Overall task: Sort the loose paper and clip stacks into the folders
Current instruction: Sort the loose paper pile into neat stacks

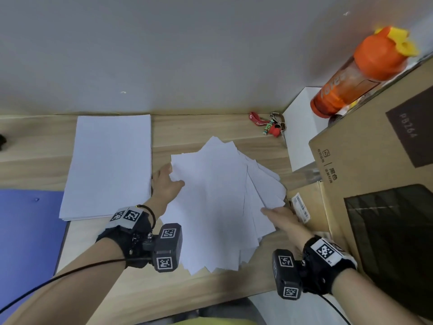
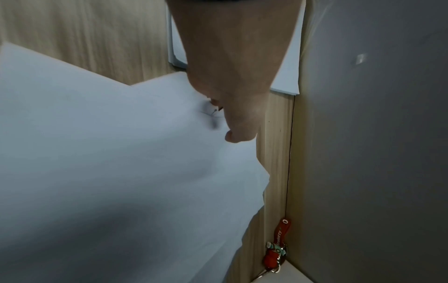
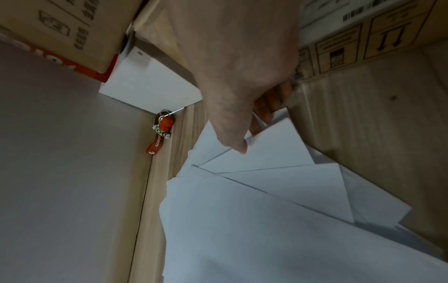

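A messy fan of loose white sheets (image 1: 218, 202) lies in the middle of the wooden desk. My left hand (image 1: 173, 178) pinches the fan's upper left corner, with the thumb on top and the fingers underneath. The left wrist view shows that thumb (image 2: 240, 134) pressed on the sheets (image 2: 121, 172). My right hand (image 1: 269, 211) holds the fan's right edge; in the right wrist view its thumb (image 3: 238, 145) lies on the sheets (image 3: 266, 210) and its fingers curl beneath. A neat paper stack (image 1: 110, 165) lies to the left. A blue folder (image 1: 28, 231) lies at the far left edge.
A large cardboard box (image 1: 375, 160) fills the right side, close to my right hand, with an orange bottle (image 1: 365, 71) on it. A white box (image 1: 302, 127) and a key ring with a red strap (image 1: 269, 125) sit by the grey back wall.
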A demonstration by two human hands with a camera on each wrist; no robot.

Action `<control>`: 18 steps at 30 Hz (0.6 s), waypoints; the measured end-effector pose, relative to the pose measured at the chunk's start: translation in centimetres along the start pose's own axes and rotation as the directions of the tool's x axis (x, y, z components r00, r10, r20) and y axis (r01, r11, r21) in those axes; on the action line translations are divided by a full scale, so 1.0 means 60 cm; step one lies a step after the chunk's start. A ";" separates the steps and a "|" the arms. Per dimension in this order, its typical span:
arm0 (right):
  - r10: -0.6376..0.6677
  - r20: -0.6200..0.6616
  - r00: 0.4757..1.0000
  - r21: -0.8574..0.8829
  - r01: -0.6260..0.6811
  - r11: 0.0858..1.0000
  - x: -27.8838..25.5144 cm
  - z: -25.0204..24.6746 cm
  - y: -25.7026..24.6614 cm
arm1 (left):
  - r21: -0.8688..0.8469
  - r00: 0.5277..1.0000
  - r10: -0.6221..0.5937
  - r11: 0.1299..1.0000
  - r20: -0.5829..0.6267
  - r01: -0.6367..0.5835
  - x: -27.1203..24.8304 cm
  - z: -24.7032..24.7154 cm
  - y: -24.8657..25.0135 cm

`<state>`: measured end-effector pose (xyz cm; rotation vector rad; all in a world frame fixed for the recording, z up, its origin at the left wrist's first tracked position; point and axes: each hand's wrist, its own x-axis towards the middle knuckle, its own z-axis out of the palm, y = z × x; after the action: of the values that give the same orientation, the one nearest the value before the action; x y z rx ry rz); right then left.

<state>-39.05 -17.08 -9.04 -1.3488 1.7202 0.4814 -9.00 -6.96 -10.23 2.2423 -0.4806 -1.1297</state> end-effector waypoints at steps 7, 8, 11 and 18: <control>-0.089 0.067 0.994 0.010 0.089 0.996 -0.027 0.036 -0.055 | 0.021 0.973 -0.081 0.997 0.214 0.078 -0.029 -0.025 -0.053; -0.109 0.094 0.990 0.067 0.103 0.992 -0.029 0.045 -0.058 | -0.016 0.966 -0.086 0.996 0.243 0.093 -0.035 -0.023 -0.059; -0.104 0.149 0.983 0.127 0.085 0.988 -0.036 0.066 -0.054 | -0.116 0.944 -0.102 0.983 0.312 0.145 -0.052 -0.023 -0.063; -0.063 -0.167 0.984 0.482 0.138 0.865 -0.073 0.069 -0.006 | -0.031 0.974 -0.113 0.992 0.198 0.121 -0.038 -0.032 -0.060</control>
<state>-36.97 -11.61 -7.68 -1.1069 1.7244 -0.1247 -8.58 -2.32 -10.21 2.1563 -0.4022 -1.4171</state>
